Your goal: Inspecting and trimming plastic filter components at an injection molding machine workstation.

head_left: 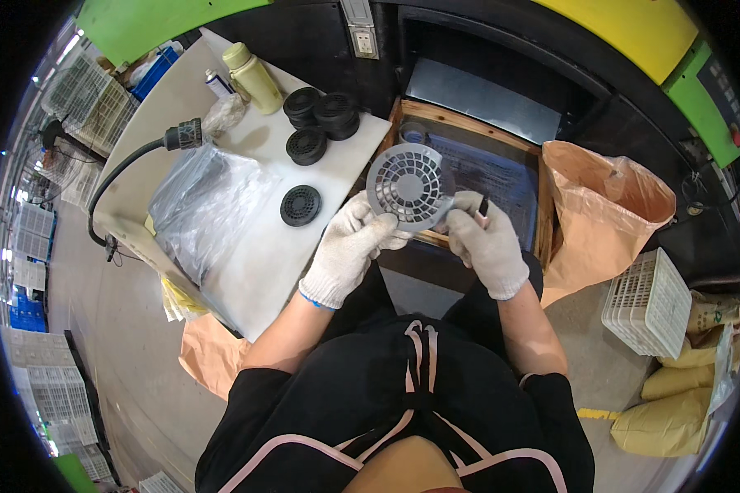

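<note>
My left hand, in a white knit glove, is closed on the lower left rim of a round grey grille, with the thumb over its face. The grille is tilted up and has rings of slots around a solid centre. Close to its lower right rim, my gloved right hand is closed round a small knife-like tool with a pinkish body and a black end. The fingers hide most of this tool. One black round grille lies on the white tabletop to the left, and stacks of similar grilles stand beyond it.
The white table also bears a crumpled plastic bag, a pale green bottle and a bent black hose. A wood-framed blue crate sits under the machine opening. To the right are a brown paper sack and a white basket.
</note>
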The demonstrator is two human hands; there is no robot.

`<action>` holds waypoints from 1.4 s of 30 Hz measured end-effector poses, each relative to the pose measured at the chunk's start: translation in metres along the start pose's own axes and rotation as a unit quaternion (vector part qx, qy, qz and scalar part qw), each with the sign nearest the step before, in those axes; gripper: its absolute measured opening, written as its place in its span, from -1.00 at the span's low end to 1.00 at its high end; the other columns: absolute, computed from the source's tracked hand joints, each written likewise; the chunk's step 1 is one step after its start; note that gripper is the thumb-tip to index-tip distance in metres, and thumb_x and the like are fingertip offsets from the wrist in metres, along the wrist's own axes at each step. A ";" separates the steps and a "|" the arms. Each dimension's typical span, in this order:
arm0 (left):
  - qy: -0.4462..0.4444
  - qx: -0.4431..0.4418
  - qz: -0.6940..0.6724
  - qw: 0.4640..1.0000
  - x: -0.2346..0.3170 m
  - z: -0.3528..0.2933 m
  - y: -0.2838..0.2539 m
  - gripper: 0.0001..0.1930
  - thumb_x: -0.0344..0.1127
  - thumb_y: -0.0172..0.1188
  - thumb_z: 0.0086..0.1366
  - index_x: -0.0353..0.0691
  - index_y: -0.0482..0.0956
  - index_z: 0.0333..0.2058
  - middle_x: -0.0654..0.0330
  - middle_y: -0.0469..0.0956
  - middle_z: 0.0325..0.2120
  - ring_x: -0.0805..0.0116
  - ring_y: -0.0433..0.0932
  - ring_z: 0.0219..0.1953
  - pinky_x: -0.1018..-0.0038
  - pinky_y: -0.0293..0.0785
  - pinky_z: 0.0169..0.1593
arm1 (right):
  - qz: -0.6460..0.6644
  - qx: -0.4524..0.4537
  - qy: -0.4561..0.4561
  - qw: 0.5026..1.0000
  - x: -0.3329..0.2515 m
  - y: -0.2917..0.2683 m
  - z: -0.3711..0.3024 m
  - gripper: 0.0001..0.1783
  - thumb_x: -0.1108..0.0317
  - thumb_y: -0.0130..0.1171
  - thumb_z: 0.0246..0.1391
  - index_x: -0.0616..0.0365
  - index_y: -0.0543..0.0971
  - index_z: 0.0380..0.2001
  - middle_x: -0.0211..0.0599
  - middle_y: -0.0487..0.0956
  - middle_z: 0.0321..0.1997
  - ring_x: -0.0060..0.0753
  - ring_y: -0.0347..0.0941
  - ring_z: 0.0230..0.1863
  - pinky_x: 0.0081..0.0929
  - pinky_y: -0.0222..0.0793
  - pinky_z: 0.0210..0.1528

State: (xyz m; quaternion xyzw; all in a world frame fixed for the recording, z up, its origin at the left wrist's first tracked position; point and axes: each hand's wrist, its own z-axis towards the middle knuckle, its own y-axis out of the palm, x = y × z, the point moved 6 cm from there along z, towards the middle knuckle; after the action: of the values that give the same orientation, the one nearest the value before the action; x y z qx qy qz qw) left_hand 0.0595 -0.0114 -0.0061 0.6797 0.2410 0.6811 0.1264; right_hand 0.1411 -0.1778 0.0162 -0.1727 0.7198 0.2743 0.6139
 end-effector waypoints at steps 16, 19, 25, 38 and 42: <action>-0.065 -0.001 0.106 0.992 -0.011 -0.011 -0.002 -0.68 -0.47 0.19 0.34 -0.34 0.47 0.06 0.21 0.59 -0.08 0.48 0.57 -0.12 0.48 0.56 -0.01 | -0.080 0.014 -0.043 0.996 0.008 -0.006 0.005 -0.79 0.31 0.28 0.17 0.24 0.56 -0.25 -0.51 0.51 -0.44 -0.72 0.38 -0.42 -0.64 0.35 -0.34; -0.034 0.003 0.134 0.990 -0.009 -0.003 -0.014 -0.68 -0.45 0.20 0.35 -0.35 0.47 0.05 0.23 0.59 -0.11 0.52 0.54 -0.11 0.49 0.51 -0.01 | -0.158 0.030 -0.088 0.983 -0.001 -0.006 0.003 -0.78 0.32 0.30 0.12 0.24 0.57 -0.27 -0.41 0.56 -0.40 -0.60 0.46 -0.38 -0.54 0.41 -0.27; 0.065 0.043 0.144 0.986 0.011 0.000 -0.011 -0.81 -0.47 0.21 0.32 -0.35 0.56 -0.10 0.24 0.59 -0.20 0.51 0.53 -0.17 0.52 0.45 0.00 | -0.301 0.006 -0.175 0.938 -0.012 0.005 -0.003 -0.77 0.29 0.33 0.03 0.22 0.59 -0.32 -0.23 0.58 -0.31 -0.30 0.54 -0.26 -0.40 0.43 -0.16; 0.058 0.031 0.147 0.987 0.009 -0.002 -0.010 -0.85 -0.45 0.21 0.29 -0.32 0.58 -0.17 0.26 0.59 -0.27 0.50 0.52 -0.22 0.54 0.44 -0.04 | -0.350 -0.045 -0.283 0.892 -0.027 0.016 -0.006 -0.82 0.31 0.24 0.08 0.19 0.62 -0.32 -0.20 0.56 -0.34 -0.15 0.53 -0.30 -0.31 0.45 -0.24; 0.034 0.013 0.100 0.994 0.012 -0.006 -0.003 -0.88 -0.50 0.23 0.26 -0.34 0.59 -0.22 0.28 0.58 -0.29 0.57 0.49 -0.24 0.59 0.43 -0.09 | -0.327 -0.047 -0.371 0.868 -0.028 0.015 0.003 -0.81 0.29 0.15 0.14 0.20 0.62 -0.35 -0.18 0.57 -0.37 -0.11 0.55 -0.33 -0.29 0.46 -0.26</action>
State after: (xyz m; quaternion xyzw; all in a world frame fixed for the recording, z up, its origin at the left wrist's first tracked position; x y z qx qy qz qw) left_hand 0.0529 -0.0039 0.0027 0.6787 0.1851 0.7096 0.0402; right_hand 0.1400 -0.1665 0.0465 -0.3126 0.3275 0.1349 0.8814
